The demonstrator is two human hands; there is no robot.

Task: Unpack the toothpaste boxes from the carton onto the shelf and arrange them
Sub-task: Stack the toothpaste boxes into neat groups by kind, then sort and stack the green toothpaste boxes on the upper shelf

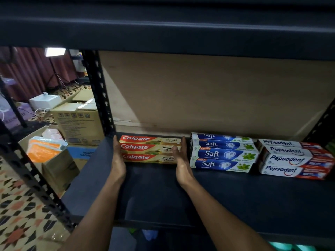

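We press our left hand [117,160] and right hand [180,160] flat against the two ends of the Colgate boxes [149,148], stacked at the left of the shelf [235,192]. We should squeeze evenly and square them with the Safi boxes [223,153] beside them.

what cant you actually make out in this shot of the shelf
- Head view: the Pepsodent boxes run into the dark right-hand shelf post at the frame's edge, so their right ends are unclear.
- The right hand covers the right ends of the Colgate boxes.
- Fine print on the Safi boxes is too small and blurred.
- Items below the shelf board are cut off by the bottom edge.
- The left hand hides the Colgate stack's left end.
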